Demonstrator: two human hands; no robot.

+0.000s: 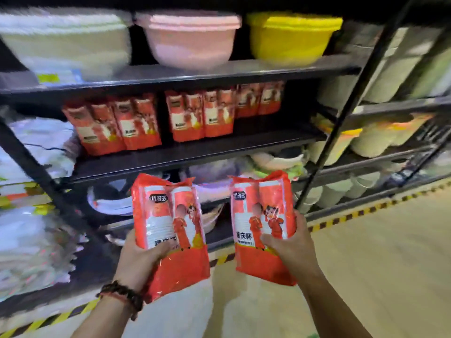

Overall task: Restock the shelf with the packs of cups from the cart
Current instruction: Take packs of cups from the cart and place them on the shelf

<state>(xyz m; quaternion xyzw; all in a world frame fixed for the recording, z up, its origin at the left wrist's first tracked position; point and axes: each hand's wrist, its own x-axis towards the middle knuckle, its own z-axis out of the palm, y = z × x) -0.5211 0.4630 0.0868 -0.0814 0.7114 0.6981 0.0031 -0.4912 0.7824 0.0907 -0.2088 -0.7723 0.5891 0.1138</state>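
My left hand (139,257) grips a red pack of cups (170,230) near its lower half, held upright in front of the shelving. A second red pack of cups (261,223) stands upright in my right hand (290,242), thumb across its front. Both packs hang below the black middle shelf (195,150). On that shelf stand several matching red packs (151,123), with a bare stretch of shelf at the right end. The cart is out of view.
Pink (190,37), yellow (290,37) and pale basins sit on the shelf above. White bowls and tubs fill the right-hand rack (371,140). Bagged goods crowd the left side. A black upright post (341,113) divides the racks; yellow-black tape marks the floor edge (341,215).
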